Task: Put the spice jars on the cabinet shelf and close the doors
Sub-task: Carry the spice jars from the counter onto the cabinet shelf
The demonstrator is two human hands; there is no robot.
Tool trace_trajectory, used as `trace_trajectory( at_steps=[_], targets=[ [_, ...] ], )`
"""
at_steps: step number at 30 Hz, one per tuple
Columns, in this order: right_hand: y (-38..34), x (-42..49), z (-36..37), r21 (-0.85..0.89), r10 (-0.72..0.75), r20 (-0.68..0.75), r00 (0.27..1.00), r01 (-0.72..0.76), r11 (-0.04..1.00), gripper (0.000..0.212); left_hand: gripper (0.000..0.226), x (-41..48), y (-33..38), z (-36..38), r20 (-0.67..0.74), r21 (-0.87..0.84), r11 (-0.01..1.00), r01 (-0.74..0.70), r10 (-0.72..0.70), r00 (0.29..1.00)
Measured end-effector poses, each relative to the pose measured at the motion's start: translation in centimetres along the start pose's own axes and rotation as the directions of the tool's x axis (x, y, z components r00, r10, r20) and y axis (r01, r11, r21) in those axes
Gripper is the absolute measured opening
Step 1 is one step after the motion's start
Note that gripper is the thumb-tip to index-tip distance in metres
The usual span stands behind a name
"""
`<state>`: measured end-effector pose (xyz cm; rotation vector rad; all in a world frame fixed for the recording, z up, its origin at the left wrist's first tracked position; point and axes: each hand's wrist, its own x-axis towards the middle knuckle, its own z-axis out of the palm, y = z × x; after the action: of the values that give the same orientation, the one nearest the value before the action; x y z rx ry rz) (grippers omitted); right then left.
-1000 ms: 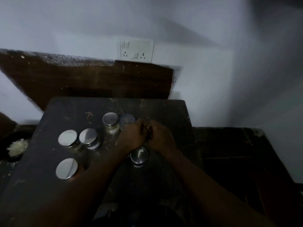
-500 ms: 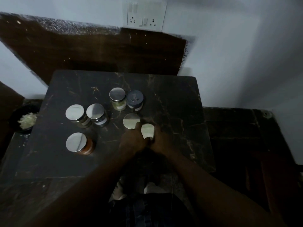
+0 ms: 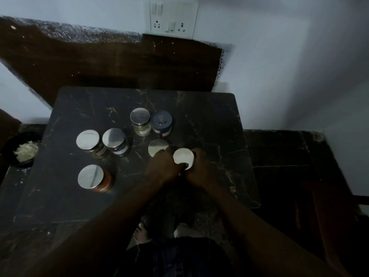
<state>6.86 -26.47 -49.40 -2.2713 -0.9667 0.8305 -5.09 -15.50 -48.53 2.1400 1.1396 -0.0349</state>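
Hands on two jars, dark tabletop

Hands side by side near table centre, knuckles touching. Left hand (image 3: pixel 162 166) curled around jar with silver lid (image 3: pixel 157 147), fingers covering lid's near edge; looked clamped on it. Right hand (image 3: pixel 199 170) wrapped around second silver-lidded jar (image 3: pixel 183 157), thumb across lid's lower rim; closed on it too. Jar bodies hidden under both hands, contents not readable. Could not tell whether either jar was lifted or resting on the surface.

Just behind the hands: pale-filled jar (image 3: pixel 140 121) with silver lid, touching or nearly touching grey-lidded jar (image 3: pixel 161 123) on its right. Further left: pair of silver-lidded jars close together, left one (image 3: pixel 87 140), right one (image 3: pixel 114 139). In front of that pair, alone: orange-filled jar (image 3: pixel 91 176), silver lid.

All seven standing upright on dark marble-look table (image 3: pixel 219 120). Off table's left edge, lower down: dark bowl (image 3: pixel 12 158) with pale shredded stuff. Behind table: brown wooden panel (image 3: pixel 111 62) against white wall, switch-and-socket plate (image 3: pixel 173 19) above it. Below table edge: bare foot (image 3: pixel 140 233) on floor. Scene dim, edges blurred.
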Motion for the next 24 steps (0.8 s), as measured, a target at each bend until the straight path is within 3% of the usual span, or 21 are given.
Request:
trace_trajectory(
  at_steps=[3,5,7,9,14,19,24],
  targets=[
    [-1.3,0.1,-2.8,0.162,-0.008,-0.089,0.996,0.023,0.987,0.078,0.039,0.6,1.4,-2.8,-0.108,-0.189,0.980,-0.069,0.049,0.993],
    [-2.7,0.4,-5.0,0.294,0.003,-0.130,0.991,0.036,0.955,0.082,0.036,0.7,3.0,-5.2,-0.068,-0.370,0.924,-0.093,0.073,0.995],
    [-4.2,1.1,-7.0,0.411,-0.011,-0.196,0.980,0.092,0.907,0.074,0.040,0.7,4.8,-7.6,-0.026,-0.596,0.792,-0.133,0.147,0.989],
    [-5.8,2.1,-9.2,0.484,-0.021,-0.288,0.957,0.165,0.860,0.060,0.039,0.6,6.4,-9.5,-0.058,-0.711,0.675,-0.197,0.223,0.973],
    [-11.1,2.6,-15.1,0.510,-0.094,-0.466,0.880,0.353,0.784,0.056,0.054,0.9,10.8,-13.9,-0.233,-0.655,0.623,-0.428,0.373,0.898],
    [-17.1,1.7,-21.7,0.375,-0.299,-0.598,0.744,0.589,0.716,0.056,0.059,1.1,17.7,-19.9,-0.553,-0.477,0.559,-0.678,0.409,0.726],
    [-23.3,1.9,-28.9,0.374,-0.276,-0.714,0.644,0.683,0.627,0.061,0.057,1.3,25.2,-26.3,-0.707,-0.314,0.558,-0.769,0.403,0.581]
  ],
)
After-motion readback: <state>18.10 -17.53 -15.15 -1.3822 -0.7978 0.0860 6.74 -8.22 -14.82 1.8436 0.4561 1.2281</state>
